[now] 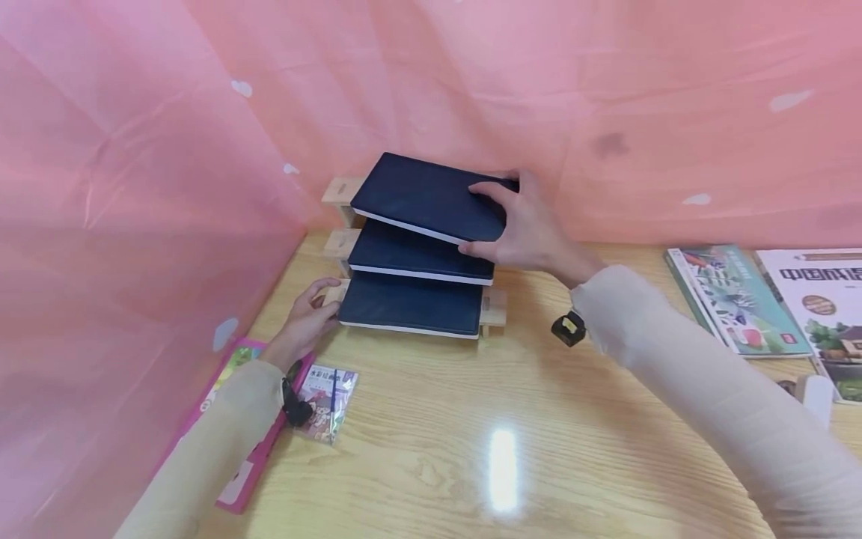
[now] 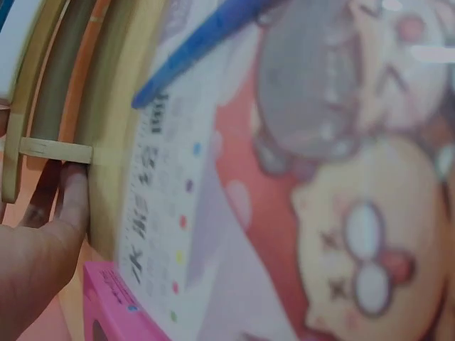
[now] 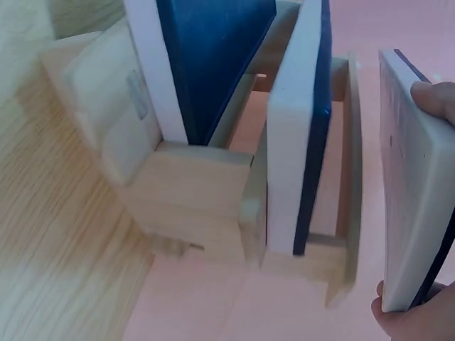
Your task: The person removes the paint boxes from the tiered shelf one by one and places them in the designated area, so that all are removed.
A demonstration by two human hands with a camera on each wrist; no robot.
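Observation:
Three dark blue notebooks with white sides are stacked stepwise at a tiered wooden rack [image 1: 494,308]. My right hand [image 1: 528,228] grips the top notebook [image 1: 424,191] at its right end, thumb on the near edge and fingers over the far side. In the right wrist view this notebook [image 3: 419,170] stands apart from the rack's top tier. The middle notebook [image 1: 411,258] and the lowest notebook [image 1: 411,303] rest on their tiers. At the left end of the lowest tier, my left hand [image 1: 303,322] holds the rack, its fingers partly hidden behind the wood in the left wrist view.
Beside my left forearm lie a pink-edged flat item [image 1: 236,486] and a plastic-wrapped booklet [image 1: 326,404] with a blue brush or pen on it. Two illustrated books [image 1: 741,299] lie at the right. Pink cloth [image 1: 431,82] hangs close behind the rack and along the left.

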